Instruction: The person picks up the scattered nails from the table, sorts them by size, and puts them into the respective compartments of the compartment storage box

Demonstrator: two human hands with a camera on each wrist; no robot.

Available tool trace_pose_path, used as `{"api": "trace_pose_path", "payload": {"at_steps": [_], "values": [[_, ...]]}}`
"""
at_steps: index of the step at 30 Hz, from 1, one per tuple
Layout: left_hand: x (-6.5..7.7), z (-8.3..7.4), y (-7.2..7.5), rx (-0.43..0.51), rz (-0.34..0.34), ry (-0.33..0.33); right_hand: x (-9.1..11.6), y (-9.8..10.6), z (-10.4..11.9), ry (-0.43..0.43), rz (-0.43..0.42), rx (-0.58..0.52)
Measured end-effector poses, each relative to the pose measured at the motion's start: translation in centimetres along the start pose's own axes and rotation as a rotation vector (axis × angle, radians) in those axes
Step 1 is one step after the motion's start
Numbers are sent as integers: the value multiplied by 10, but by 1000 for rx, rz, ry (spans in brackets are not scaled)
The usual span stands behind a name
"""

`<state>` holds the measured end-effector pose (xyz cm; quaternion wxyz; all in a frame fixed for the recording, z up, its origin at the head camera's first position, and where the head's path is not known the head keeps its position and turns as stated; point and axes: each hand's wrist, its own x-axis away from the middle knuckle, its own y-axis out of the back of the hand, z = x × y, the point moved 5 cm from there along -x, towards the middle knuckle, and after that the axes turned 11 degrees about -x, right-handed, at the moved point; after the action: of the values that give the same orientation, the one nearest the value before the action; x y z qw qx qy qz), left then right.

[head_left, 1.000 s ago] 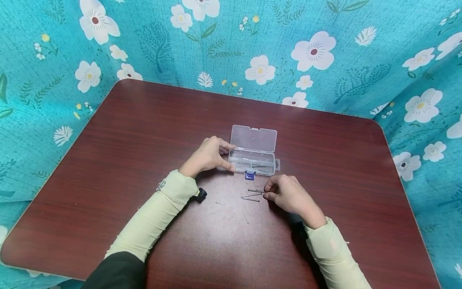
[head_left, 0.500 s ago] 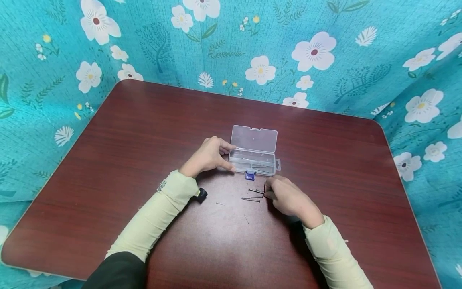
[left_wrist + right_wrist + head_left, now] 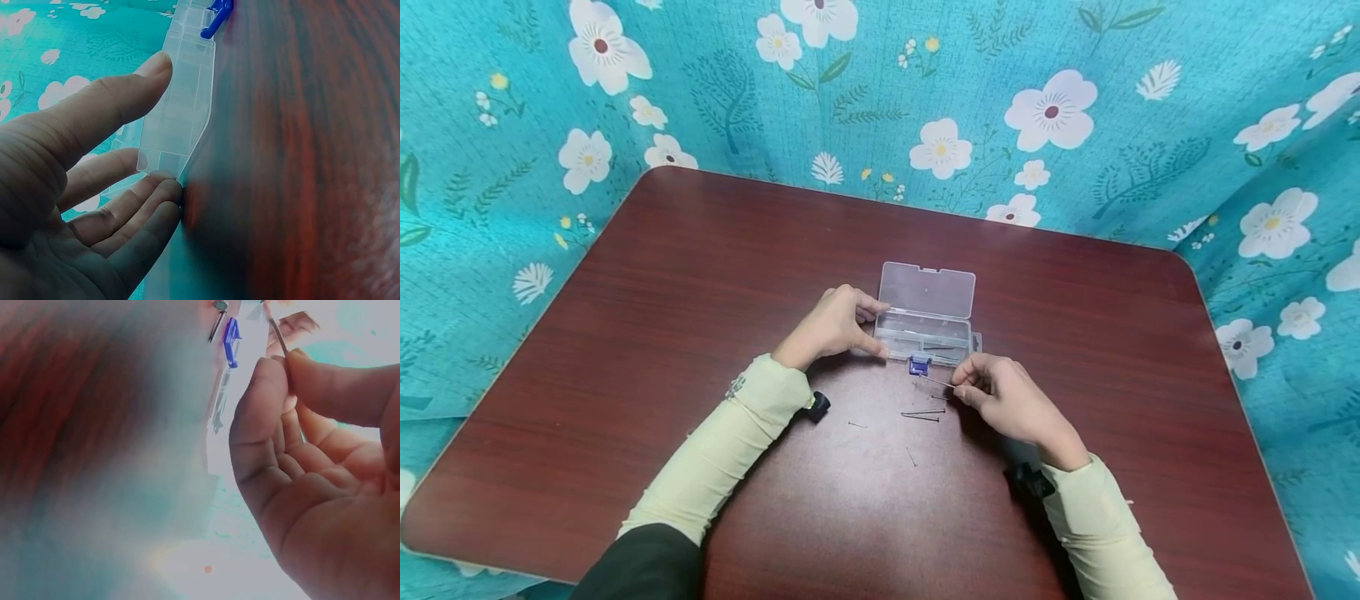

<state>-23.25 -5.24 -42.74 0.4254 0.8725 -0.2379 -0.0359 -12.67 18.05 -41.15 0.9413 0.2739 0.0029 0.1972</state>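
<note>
A clear plastic compartment box (image 3: pixel 901 345) stands on the table with its lid (image 3: pixel 927 289) raised at the back and a blue latch (image 3: pixel 919 365) hanging at the front. My left hand (image 3: pixel 835 323) holds the box's left end, thumb along the front wall and fingers round the end, as the left wrist view shows. Between thumb and index finger, my right hand (image 3: pixel 1011 400) pinches a nail (image 3: pixel 278 334) that points leftward, just in front of the box near the latch. Several dark nails lie inside the box's front right compartment (image 3: pixel 946 350).
On the table (image 3: pixel 737 258), in front of the box, lie two long nails (image 3: pixel 922 415), partly overlapping. A short thin nail (image 3: pixel 857 425) lies to their left, and another small nail (image 3: pixel 912 457) nearer to me. A floral curtain (image 3: pixel 880 108) hangs behind the table.
My right hand has picked up a nail from the group on the table and lifted it towards the box's front. The left hand has stayed at the box's left end.
</note>
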Motion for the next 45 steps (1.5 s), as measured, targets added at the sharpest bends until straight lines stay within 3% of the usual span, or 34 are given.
{"api": "trace_pose_path", "payload": {"at_steps": [22, 45], "values": [[0, 2, -2, 5, -4, 6, -14, 8, -12, -68, -160, -347], [-1, 0, -1, 5, -6, 1, -25, 19, -16, -102, -278, -318]]}}
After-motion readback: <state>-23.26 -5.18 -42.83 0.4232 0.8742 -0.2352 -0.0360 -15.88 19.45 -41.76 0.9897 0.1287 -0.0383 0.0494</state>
